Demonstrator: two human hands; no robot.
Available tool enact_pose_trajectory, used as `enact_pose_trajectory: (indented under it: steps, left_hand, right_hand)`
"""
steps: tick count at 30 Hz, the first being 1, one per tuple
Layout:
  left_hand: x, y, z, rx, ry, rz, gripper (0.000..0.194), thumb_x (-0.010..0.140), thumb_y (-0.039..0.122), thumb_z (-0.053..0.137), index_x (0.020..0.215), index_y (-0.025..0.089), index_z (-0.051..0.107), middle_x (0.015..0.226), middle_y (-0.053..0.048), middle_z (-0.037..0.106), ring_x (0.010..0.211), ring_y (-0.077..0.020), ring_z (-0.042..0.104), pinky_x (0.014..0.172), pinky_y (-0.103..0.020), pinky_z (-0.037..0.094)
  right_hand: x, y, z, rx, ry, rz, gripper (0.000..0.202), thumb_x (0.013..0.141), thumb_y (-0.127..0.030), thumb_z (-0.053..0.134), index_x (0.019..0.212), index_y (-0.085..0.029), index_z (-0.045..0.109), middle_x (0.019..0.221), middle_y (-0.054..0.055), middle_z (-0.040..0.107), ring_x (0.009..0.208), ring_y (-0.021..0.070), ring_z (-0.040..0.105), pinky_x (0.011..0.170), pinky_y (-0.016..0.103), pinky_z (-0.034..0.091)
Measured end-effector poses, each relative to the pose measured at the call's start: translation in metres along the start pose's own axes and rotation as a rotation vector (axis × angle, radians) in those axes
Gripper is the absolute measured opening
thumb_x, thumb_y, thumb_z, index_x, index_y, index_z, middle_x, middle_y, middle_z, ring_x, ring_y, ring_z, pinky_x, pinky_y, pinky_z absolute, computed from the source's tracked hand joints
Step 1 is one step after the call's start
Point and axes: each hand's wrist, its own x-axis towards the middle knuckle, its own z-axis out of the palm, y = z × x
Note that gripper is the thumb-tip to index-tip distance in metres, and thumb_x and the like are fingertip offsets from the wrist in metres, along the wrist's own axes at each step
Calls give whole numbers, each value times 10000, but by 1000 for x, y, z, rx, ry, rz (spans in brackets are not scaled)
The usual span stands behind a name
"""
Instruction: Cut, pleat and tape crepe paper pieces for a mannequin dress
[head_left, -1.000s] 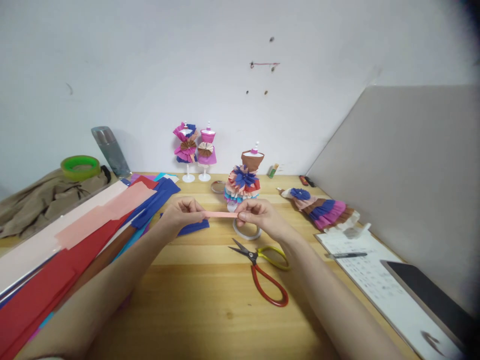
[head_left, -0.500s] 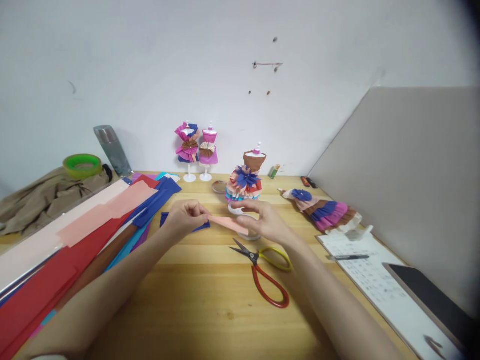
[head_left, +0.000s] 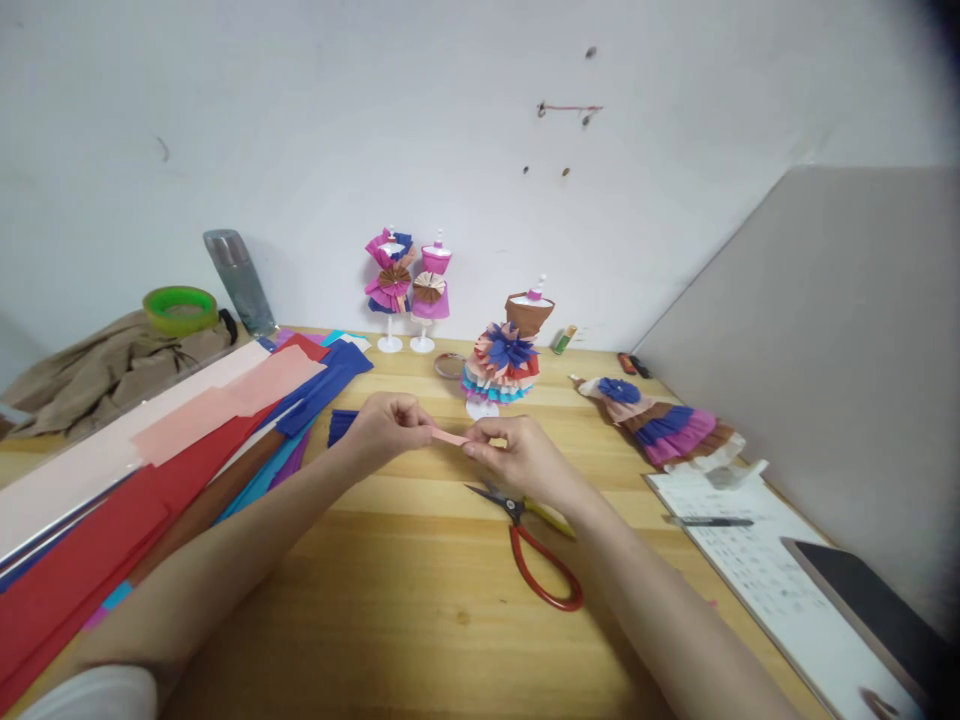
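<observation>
A narrow pink paper strip [head_left: 450, 437] is stretched between my two hands above the wooden table. My left hand [head_left: 394, 428] pinches its left end, and my right hand [head_left: 504, 447] pinches the right end between thumb and fingers. Just below my right hand lie scissors [head_left: 514, 508] with one red and one yellow handle, partly covered by that hand. Behind my hands stands a small dress form [head_left: 510, 350] with a brown top, a blue flower and ruffled paper layers. A dark blue paper piece [head_left: 341, 426] lies beside my left hand, partly hidden.
Coloured paper sheets [head_left: 97, 540] cover the left side, near a cloth [head_left: 97, 370], green tape [head_left: 180, 311] and a bottle [head_left: 241, 285]. Two smaller dress forms stand by the wall. At right are a paper dress [head_left: 667, 425], a written sheet [head_left: 739, 570], a pen and a phone [head_left: 862, 590].
My right hand has closed its fingers on the right end of the pink strip, which now looks narrower. The camera view has shifted slightly.
</observation>
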Motion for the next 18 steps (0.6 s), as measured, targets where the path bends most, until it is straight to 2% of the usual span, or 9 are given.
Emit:
enact_pose_trajectory:
  steps: [4,9,12,14,16,18]
  left_hand:
    - [6,5,-12,-69,-29,-86,290,567,227,759,459,160,498,611,-45,675,634,-163,645,598,-265,484]
    - [11,6,-25,-13,-74,-99,319,583,286,805,480,157,532,583,-35,659,673,-168,653,625,-267,507]
    - [13,8,-35,94,-113,-116,269,587,294,802,533,152,580,599,-28,664,606,-142,616,554,-234,463]
    - [13,12,-42,204,-181,-114,180,605,278,778,600,145,658,600,-24,664,568,-126,582,520,-217,425]
    - [12,14,-48,308,-241,-83,115,633,254,744,663,146,718,625,-23,679,570,-120,571,514,-205,401]
    - [13,12,-55,382,-251,-36,79,647,229,722,670,156,739,629,-16,685,574,-118,568,512,-197,388]
  right_hand:
    - [6,7,-10,21,29,55,217,746,-336,652,613,-165,641,604,11,626,577,147,522,583,270,383]
    - [9,18,-20,120,11,39,200,727,-351,654,664,-161,668,633,12,649,606,155,544,618,278,405]
    - [9,23,-21,55,35,52,156,712,-314,668,656,-168,671,639,15,664,612,161,552,614,278,397]
    - [9,26,-19,-52,74,71,124,707,-282,668,649,-173,665,623,16,657,601,163,545,604,278,384]
    - [10,28,-15,-136,109,68,97,709,-260,658,657,-179,660,624,15,654,594,163,542,599,279,375]
    - [11,30,-11,-169,124,38,90,716,-253,646,656,-187,647,626,13,652,588,157,532,598,277,369]
